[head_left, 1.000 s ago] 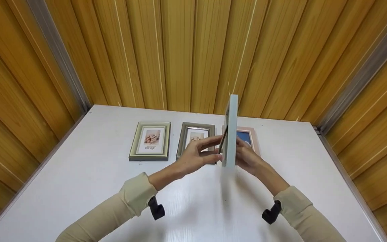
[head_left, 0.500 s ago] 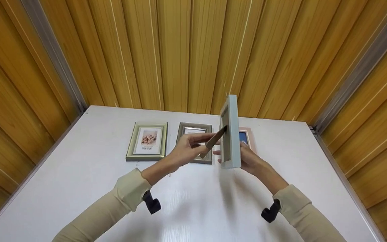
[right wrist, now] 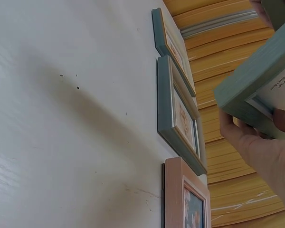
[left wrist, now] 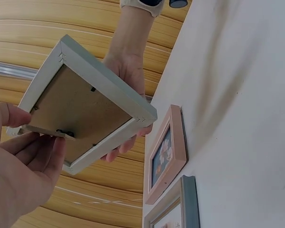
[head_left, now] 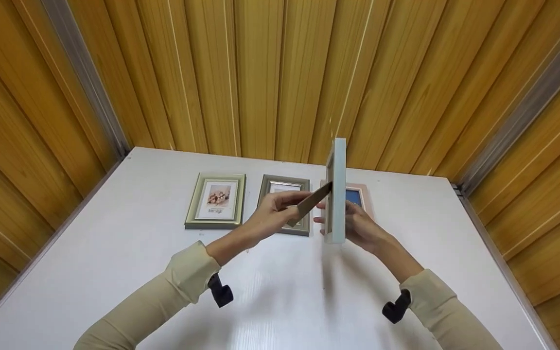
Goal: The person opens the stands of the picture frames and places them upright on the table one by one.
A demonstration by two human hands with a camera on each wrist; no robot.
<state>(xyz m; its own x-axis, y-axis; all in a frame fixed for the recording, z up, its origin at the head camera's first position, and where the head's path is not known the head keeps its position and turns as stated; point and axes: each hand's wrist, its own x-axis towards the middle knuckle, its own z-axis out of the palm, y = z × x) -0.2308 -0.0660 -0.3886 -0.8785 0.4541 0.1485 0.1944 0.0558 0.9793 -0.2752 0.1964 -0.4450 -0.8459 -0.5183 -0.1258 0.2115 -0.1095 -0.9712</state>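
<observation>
A pale blue-green picture frame [head_left: 339, 194] is held upright above the table, edge-on in the head view. My right hand [head_left: 365, 231] grips it from the right, fingers at the back and thumb on the front side in the right wrist view. Its brown backing board [left wrist: 88, 107] faces left. My left hand [head_left: 268, 218] pinches the free end of the easel stand [head_left: 312, 204] between thumb and fingers. That stand angles out from a dark hinge on the backing board.
On the white table [head_left: 280, 301] lie three more picture frames in a row: a green-gold frame [head_left: 239, 201], a grey-brown frame [head_left: 305, 182] behind my left hand, and a pink frame [head_left: 366, 201] partly hidden by the held one. Wood-look panels [head_left: 255, 78] rise behind.
My left hand has drawn leftward, swinging the easel stand out from near the backing board to a wide angle. The right hand has kept the picture frame in nearly the same place.
</observation>
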